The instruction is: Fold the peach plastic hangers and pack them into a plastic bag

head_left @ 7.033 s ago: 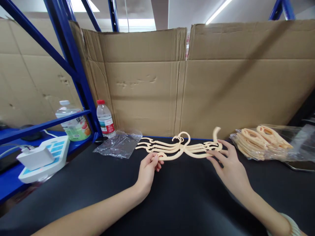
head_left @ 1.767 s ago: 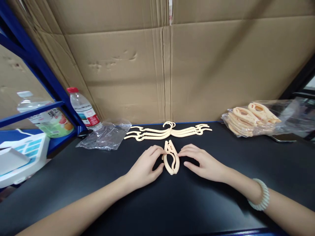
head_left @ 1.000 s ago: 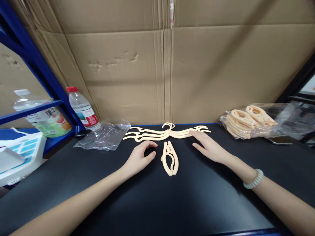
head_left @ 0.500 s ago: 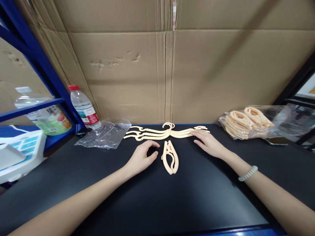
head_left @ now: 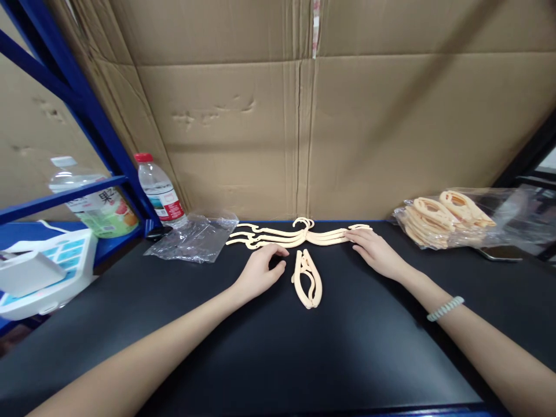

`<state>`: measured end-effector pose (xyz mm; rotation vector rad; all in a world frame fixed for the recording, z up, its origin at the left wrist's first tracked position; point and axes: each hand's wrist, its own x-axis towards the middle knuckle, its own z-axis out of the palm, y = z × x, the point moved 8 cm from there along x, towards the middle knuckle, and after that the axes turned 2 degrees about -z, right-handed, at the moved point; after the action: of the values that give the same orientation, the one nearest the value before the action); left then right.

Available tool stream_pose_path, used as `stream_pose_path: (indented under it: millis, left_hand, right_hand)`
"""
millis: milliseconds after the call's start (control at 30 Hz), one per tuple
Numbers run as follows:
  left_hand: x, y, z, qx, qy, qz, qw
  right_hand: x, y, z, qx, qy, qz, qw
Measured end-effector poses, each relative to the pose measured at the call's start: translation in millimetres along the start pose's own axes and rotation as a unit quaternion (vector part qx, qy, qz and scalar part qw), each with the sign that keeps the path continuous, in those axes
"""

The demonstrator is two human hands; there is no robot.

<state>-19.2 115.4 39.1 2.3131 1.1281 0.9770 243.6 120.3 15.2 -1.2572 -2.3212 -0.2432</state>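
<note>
A: Hangers, the flat cream ones, lie spread open in a small stack at the back of the black table, right under the cardboard wall. Both hands are at that stack.

B: Holding anything?

A: No. The left hand is loosely curled and empty, its fingertips resting on the left arms of the stack. The right hand lies flat and open, fingers touching the tips of the right arms. Neither has closed on a hanger.

B: And the folded hanger?

A: It lies on its own between the two hands, just in front of the stack, touching neither hand.

B: So how would you pick off a single hanger cleanly?

A: I'd judge the nearest one is the one to take, since the arms overlap and the hooks nest together in the middle. Pinch one arm at each end at the same time, and lift the hook clear of the others so the rest do not drag along. Going by the folded one, the arms then swing together.

B: Anything nearby to mind?

A: A crumpled clear bag sits just left of the stack, with a water bottle behind it. Well off to the right, a bagged pile of folded hangers rests on the table.
</note>
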Motion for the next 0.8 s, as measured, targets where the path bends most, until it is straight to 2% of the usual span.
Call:
stream_pose_path:
  millis: [200,433,667,800]
  left_hand:
    - [1,2,5.6,0.007,-0.008,0.006,1.000]
    - [5,3,9.8,-0.008,-0.005,0.009,1.000]
    - [5,-3,3.5,-0.064,0.024,-0.034,0.997]
    - [2,-11,1.5,-0.134,0.050,-0.079,0.987]
  right_hand:
    - [1,4,0,0.005,-0.004,0.015,1.000]
    - [3,0,-5,0.068,0.038,0.021,0.997]
    - [6,-7,-12,0.086,0.044,0.003,0.995]
    - [6,-8,-16,0.106,0.055,0.009,0.993]
